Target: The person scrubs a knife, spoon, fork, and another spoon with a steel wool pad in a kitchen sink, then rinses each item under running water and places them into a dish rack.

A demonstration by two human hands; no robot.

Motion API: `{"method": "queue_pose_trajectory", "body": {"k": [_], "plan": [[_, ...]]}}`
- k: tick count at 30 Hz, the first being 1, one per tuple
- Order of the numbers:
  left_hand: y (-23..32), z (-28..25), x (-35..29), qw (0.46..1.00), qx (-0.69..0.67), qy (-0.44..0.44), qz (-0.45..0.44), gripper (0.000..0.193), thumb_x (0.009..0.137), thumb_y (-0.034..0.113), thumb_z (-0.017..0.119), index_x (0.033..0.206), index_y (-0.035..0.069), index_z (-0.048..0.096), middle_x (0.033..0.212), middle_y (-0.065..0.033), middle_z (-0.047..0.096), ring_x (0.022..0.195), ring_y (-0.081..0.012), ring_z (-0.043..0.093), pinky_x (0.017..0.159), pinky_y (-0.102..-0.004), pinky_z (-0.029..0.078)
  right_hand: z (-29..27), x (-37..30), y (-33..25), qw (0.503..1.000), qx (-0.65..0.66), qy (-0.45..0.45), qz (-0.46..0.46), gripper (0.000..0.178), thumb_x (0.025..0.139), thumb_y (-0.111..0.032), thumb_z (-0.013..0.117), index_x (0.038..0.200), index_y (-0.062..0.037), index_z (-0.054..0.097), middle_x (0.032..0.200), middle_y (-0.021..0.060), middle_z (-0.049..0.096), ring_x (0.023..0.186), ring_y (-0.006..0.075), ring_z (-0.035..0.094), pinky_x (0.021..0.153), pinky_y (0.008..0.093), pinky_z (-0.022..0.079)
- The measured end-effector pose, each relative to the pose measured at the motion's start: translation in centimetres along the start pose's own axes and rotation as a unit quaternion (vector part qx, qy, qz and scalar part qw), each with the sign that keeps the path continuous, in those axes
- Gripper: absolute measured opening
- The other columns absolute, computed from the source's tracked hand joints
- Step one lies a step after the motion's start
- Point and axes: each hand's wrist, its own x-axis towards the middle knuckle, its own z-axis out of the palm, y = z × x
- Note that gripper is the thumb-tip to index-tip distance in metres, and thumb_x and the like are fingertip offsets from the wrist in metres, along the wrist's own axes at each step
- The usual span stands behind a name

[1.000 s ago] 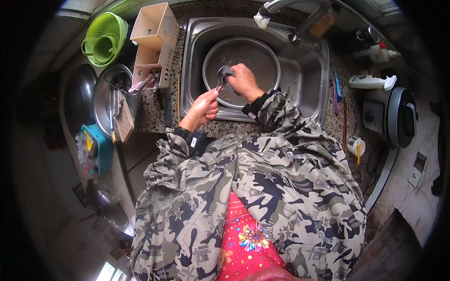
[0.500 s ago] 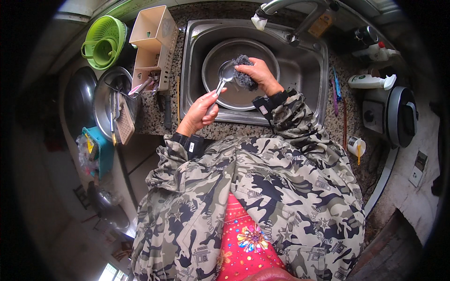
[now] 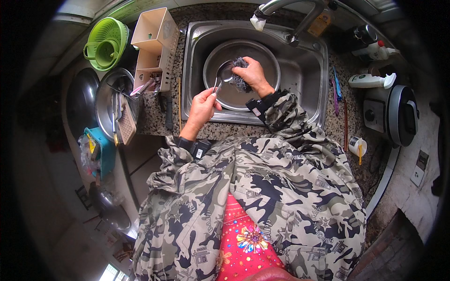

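Grip, left hand [image 3: 203,107]: thumb and fingers pinch the spoon [image 3: 225,72] by its handle, above the near left part of the basin [image 3: 243,49].
Grip, right hand [image 3: 256,78]: fingers curl around a dark grey pad [image 3: 240,85], pressed together on it over the basin.
Spoon: held in the air above the basin, handle running down toward the left hand, bowl end turned to the pad.
Pad: against the spoon's bowl end or just beside it; the overhead angle does not settle which.
Basin: round and steel, set inside the sink [image 3: 302,70], beneath both hands' load; how much liquid it holds cannot be told.
Scrubbing: apparently under way, with spoon and pad brought together; how clean the metal is does not show.
Left to do: the spoon is not yet put down, and rinsing looks undone, though that is a judgement.
Tap [image 3: 307,23]: arched over the sink's far side, no stream visible at its mouth.
Caddy [image 3: 166,58]: cream, on the worktop [image 3: 152,119] left of the sink, with utensils [image 3: 151,83] in its near compartment; whether these are already washed or waiting cannot be told.
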Motion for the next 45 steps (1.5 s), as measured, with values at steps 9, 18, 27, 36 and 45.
{"method": "queue_pose_trajectory", "body": {"k": [9, 18, 27, 36, 45], "plan": [[0.7, -1.5, -0.7, 0.905, -0.348, -0.204, -0.135, 0.025, 0.099, 0.024, 0.038, 0.118, 0.012, 0.048, 0.073, 0.0028, 0.046, 0.041, -0.0020, 0.033, 0.035, -0.0160, 0.026, 0.2, -1.1, 1.6, 0.998, 0.012, -0.049, 0.025, 0.034, 0.064, -0.023, 0.069, 0.089, -0.0005, 0.065, 0.080, 0.0126, 0.066, 0.075, 0.0219, 0.064, 0.071, 0.0324, 0.048], [-0.4, -1.1, -0.5, 0.905, -0.344, -0.179, -0.178, 0.027, 0.100, 0.034, 0.033, 0.087, 0.013, 0.044, 0.058, 0.0060, 0.031, 0.041, -0.0014, 0.025, 0.034, -0.0171, 0.021, -3.2, -0.7, -0.8, 0.994, 0.065, 0.018, -0.080, 0.031, 0.083, -0.020, 0.068, 0.101, 0.0008, 0.054, 0.087, 0.0036, 0.060, 0.077, 0.0088, 0.057, 0.068, 0.0237, 0.048], [1.7, 0.8, -0.7, 0.956, -0.164, -0.118, -0.212, 0.038, 0.097, 0.045, 0.035, 0.075, 0.015, 0.035, 0.053, 0.0047, 0.026, 0.037, -0.0045, 0.018, 0.032, -0.0203, 0.014, 1.2, -3.2, -4.2, 0.947, -0.126, 0.047, -0.293, 0.020, 0.071, -0.007, 0.068, 0.090, -0.0028, 0.064, 0.092, 0.0129, 0.063, 0.085, 0.0317, 0.060, 0.075, 0.0361, 0.049], [2.4, 0.2, -0.3, 0.961, -0.119, -0.116, -0.221, 0.037, 0.097, 0.043, 0.036, 0.072, 0.016, 0.033, 0.053, 0.0062, 0.024, 0.038, -0.0041, 0.017, 0.033, -0.0205, 0.013, 2.7, -3.2, -2.7, 0.949, -0.133, 0.116, -0.263, 0.021, 0.071, -0.008, 0.068, 0.091, -0.0023, 0.064, 0.089, 0.0141, 0.062, 0.080, 0.0320, 0.061, 0.070, 0.0364, 0.049], [2.2, 0.4, -0.4, 0.949, -0.142, -0.129, -0.250, 0.037, 0.098, 0.042, 0.033, 0.071, 0.017, 0.032, 0.054, 0.0067, 0.025, 0.039, -0.0036, 0.018, 0.032, -0.0191, 0.012, 3.6, -3.3, -2.5, 0.952, -0.122, 0.031, -0.280, 0.022, 0.070, -0.011, 0.070, 0.090, -0.0033, 0.064, 0.085, 0.0155, 0.063, 0.079, 0.0326, 0.062, 0.070, 0.0377, 0.050]]}}
